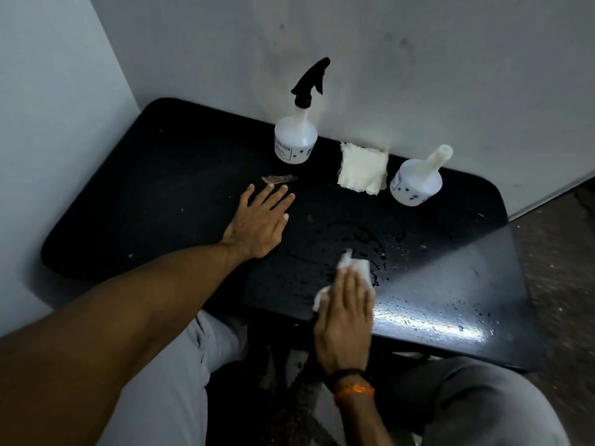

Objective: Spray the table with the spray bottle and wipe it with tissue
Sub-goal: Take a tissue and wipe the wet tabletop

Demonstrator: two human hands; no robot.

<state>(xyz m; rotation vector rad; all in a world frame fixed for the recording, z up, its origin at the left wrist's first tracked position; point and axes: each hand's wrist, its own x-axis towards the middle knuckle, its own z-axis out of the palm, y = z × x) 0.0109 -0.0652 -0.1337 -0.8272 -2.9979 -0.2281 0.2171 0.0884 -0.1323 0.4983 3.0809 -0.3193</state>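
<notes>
A black table [135, 201] stands against a white wall, with wet droplets and smears across its middle and right side. My right hand [346, 320] presses a white tissue [357, 268] flat on the wet patch near the front edge, fingers straight. My left hand [260, 220] rests flat on the table to the left, fingers spread. A white spray bottle [296, 136] with a black trigger head stands at the back by the wall. A folded stack of tissue [362, 169] lies to its right.
A second white bottle [417, 181] without a spray head stands at the back right. A small brown scrap [278, 179] lies just beyond my left fingertips. My knees sit below the front edge. A brown floor shows at the right.
</notes>
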